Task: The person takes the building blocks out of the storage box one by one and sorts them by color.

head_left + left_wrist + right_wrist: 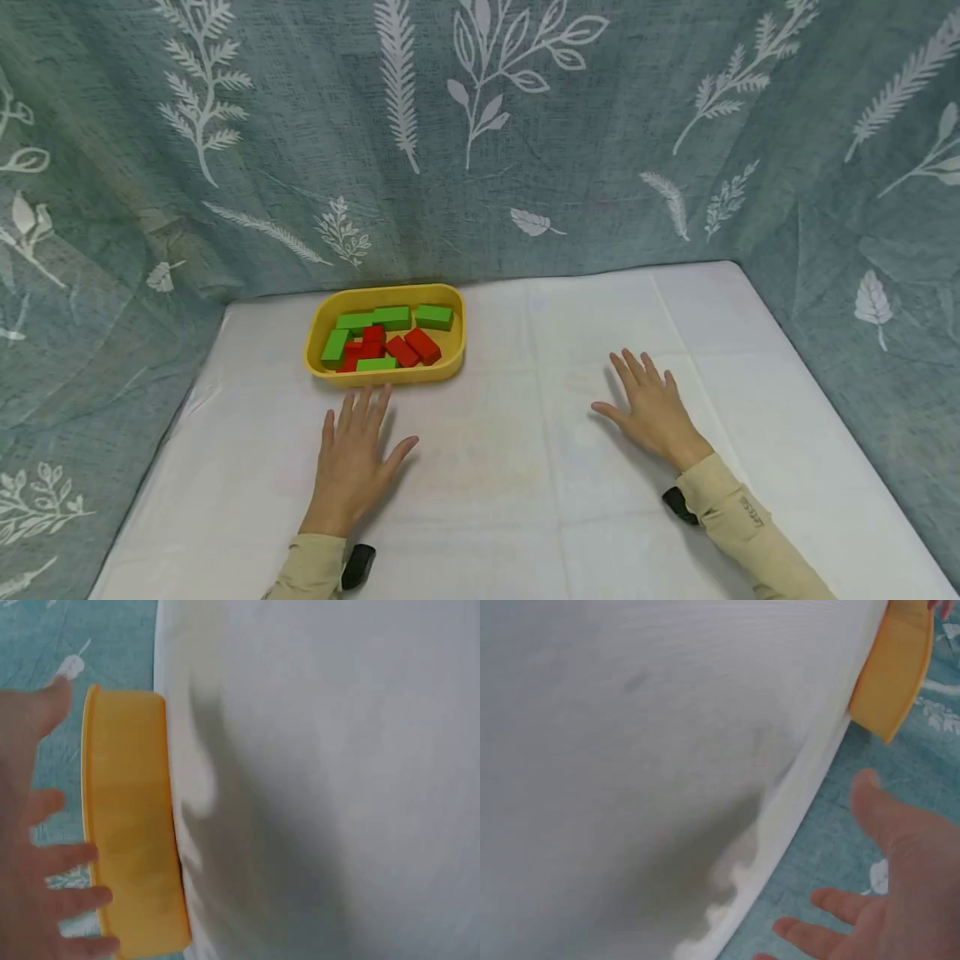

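Both empty, my left grip [352,467] and right grip [657,417] seem poised to reach; taking blocks [372,335] would call for pinching.

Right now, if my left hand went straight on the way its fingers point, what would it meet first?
Most likely the yellow tray: its near wall lies just ahead of your left hand. How high the hand hovers is unclear, so it might clear the rim.
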The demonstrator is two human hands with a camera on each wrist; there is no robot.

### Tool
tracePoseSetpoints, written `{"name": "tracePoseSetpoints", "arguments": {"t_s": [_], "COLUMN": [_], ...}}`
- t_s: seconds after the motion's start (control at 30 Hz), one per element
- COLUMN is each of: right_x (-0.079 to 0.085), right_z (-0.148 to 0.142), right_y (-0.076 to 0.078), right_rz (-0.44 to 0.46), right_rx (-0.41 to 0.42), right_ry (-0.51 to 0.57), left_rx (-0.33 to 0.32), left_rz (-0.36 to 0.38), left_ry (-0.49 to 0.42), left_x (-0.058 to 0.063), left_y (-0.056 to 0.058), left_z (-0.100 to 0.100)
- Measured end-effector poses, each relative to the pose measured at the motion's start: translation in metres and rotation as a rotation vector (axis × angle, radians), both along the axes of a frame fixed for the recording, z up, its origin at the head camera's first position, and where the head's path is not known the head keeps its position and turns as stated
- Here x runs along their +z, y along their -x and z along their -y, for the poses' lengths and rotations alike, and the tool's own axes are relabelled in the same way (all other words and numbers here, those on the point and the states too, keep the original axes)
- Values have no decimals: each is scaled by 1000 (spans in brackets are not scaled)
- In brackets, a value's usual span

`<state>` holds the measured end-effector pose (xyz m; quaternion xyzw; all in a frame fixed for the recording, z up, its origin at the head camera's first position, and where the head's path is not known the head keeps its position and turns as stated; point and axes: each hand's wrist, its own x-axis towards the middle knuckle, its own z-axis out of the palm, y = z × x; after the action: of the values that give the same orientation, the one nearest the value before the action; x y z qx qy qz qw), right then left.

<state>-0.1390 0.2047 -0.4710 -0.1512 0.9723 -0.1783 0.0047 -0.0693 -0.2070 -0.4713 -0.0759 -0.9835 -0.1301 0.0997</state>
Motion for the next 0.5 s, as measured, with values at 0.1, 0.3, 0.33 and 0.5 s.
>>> {"name": "tracePoseSetpoints", "arguments": {"t_s": [0.1, 0.3, 0.33, 0.5], "right_x": [3, 11, 12, 17], "right_z": [4, 15, 17, 27], "right_y": [3, 9, 10, 15], "right_rz": [-50, -116, -122, -139], "right_rx": [23, 66, 72, 88], "right_ry": [17, 47, 49, 58], "left_rx": [-31, 1, 15, 93], "left_rz": [-113, -160, -152, -110], "left_ry": [-33, -93, -99, -104], "left_x": [5, 12, 13, 13], "left_y": [4, 20, 23, 36], "left_z": [5, 20, 23, 37]}}
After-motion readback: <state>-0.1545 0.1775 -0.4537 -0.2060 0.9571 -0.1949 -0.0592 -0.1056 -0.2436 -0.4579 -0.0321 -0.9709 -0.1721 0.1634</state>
